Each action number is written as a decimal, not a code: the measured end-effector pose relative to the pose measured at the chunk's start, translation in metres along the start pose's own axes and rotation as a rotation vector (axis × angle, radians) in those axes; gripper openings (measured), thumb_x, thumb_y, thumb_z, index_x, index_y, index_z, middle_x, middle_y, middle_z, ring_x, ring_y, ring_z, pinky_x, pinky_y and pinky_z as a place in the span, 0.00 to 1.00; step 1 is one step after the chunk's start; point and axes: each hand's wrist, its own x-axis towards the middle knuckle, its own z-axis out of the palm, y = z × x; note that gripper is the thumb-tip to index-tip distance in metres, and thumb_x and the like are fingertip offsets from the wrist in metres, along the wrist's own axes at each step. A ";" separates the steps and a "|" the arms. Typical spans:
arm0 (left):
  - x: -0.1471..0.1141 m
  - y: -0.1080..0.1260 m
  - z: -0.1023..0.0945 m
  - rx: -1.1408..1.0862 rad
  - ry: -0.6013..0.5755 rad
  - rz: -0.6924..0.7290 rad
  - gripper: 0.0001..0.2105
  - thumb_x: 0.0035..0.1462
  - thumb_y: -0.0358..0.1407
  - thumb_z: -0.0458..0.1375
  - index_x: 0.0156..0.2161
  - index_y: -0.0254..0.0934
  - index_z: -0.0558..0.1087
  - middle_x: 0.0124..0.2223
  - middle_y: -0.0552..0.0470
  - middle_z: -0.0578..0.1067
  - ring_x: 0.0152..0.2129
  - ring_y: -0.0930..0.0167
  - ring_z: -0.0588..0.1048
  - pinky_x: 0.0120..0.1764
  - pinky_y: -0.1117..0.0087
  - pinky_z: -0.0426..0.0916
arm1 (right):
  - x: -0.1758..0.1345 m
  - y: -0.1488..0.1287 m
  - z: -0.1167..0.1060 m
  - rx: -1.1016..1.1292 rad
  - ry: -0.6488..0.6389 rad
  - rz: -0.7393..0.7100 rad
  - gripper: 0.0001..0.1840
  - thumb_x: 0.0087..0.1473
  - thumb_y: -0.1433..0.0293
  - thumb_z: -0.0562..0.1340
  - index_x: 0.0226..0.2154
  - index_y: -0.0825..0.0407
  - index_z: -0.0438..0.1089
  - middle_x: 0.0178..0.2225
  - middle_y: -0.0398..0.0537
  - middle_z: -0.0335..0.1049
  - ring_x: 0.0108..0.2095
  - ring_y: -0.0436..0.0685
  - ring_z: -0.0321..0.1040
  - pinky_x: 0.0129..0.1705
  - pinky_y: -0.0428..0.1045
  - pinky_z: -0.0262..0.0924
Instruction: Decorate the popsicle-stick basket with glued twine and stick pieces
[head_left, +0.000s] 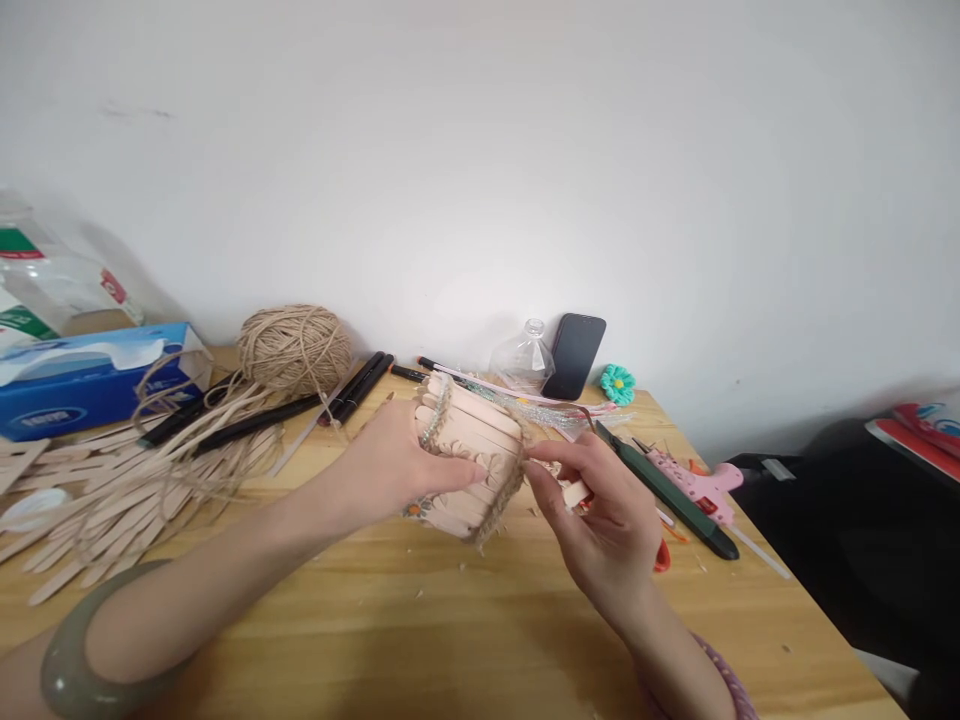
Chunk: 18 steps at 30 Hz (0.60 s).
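My left hand (405, 455) is wrapped round a holder made of craft sticks (480, 420), its thumb pressed on the near side. The holder is tilted above the table, with twine along both ends and a small flower decoration at its lower left. At the right end, the thumb and forefinger of my right hand (600, 500) pinch close together against the twine trim (512, 480). A short pale piece of stick (576, 493) shows among that hand's curled fingers. Whether the fingertips also grip a twine end cannot be made out.
Loose craft sticks (150, 500), a twine ball (294, 350) and a blue tissue box (97, 385) lie left. Black markers (358, 390), a clear bottle top (529, 355) and a phone (576, 355) are behind. A green cutter (675, 495) and pink glue gun (697, 485) lie right.
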 end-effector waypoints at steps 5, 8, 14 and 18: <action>-0.003 0.001 0.000 0.067 -0.039 0.064 0.07 0.44 0.33 0.61 0.33 0.37 0.74 0.32 0.55 0.78 0.34 0.65 0.76 0.37 0.68 0.69 | 0.002 -0.003 0.001 -0.029 -0.080 0.016 0.05 0.52 0.74 0.62 0.34 0.50 0.67 0.25 0.41 0.64 0.23 0.51 0.58 0.23 0.46 0.52; -0.005 -0.004 -0.002 -0.037 -0.045 0.054 0.09 0.49 0.39 0.60 0.34 0.37 0.75 0.33 0.53 0.79 0.33 0.66 0.76 0.35 0.70 0.69 | 0.002 -0.005 0.002 0.018 -0.107 0.132 0.04 0.51 0.74 0.61 0.32 0.50 0.67 0.25 0.40 0.65 0.22 0.49 0.56 0.22 0.45 0.51; -0.007 -0.006 -0.005 -0.318 -0.077 -0.099 0.24 0.53 0.54 0.51 0.34 0.33 0.77 0.30 0.47 0.79 0.27 0.66 0.76 0.31 0.70 0.70 | 0.003 -0.001 0.001 0.323 -0.153 0.472 0.03 0.49 0.71 0.60 0.29 0.50 0.70 0.19 0.37 0.59 0.19 0.48 0.51 0.20 0.45 0.46; -0.006 0.003 -0.009 -0.294 -0.091 -0.234 0.30 0.50 0.61 0.49 0.35 0.34 0.77 0.29 0.47 0.80 0.24 0.68 0.76 0.28 0.72 0.70 | 0.006 0.010 -0.001 0.611 0.021 0.669 0.06 0.44 0.71 0.55 0.20 0.50 0.65 0.17 0.38 0.54 0.20 0.49 0.49 0.21 0.46 0.46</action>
